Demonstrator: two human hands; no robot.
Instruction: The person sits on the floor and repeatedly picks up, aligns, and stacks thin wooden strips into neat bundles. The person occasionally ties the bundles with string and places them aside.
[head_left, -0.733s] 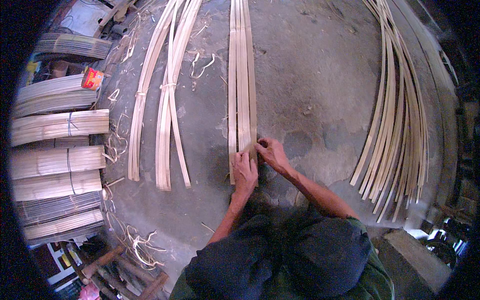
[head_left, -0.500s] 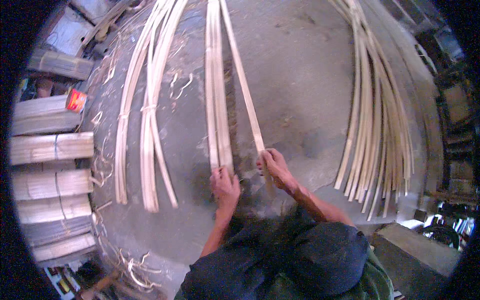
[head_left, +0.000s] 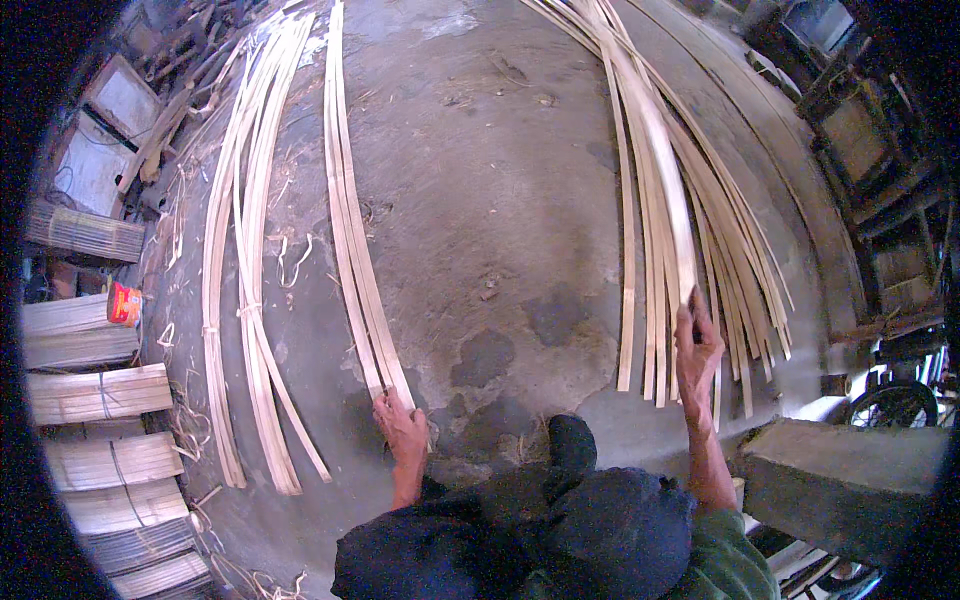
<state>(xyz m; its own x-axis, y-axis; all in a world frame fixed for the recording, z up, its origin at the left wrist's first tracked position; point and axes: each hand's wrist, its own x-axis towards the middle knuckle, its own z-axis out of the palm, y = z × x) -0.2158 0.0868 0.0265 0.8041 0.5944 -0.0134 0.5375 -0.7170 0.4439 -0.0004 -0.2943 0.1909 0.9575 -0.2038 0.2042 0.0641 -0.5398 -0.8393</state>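
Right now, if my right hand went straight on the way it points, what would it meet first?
Besides the pale strip it seems to grip, your right hand would likely meet the fanned-out strips ahead, though depth is unclear.

Long pale strips (head_left: 352, 215), probably bamboo

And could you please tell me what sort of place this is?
It looks like a small workshop, probably for bamboo or wood strips. Long pale strips lie spread on a bare, stained floor, and tied bundles of shorter pieces line the left side.
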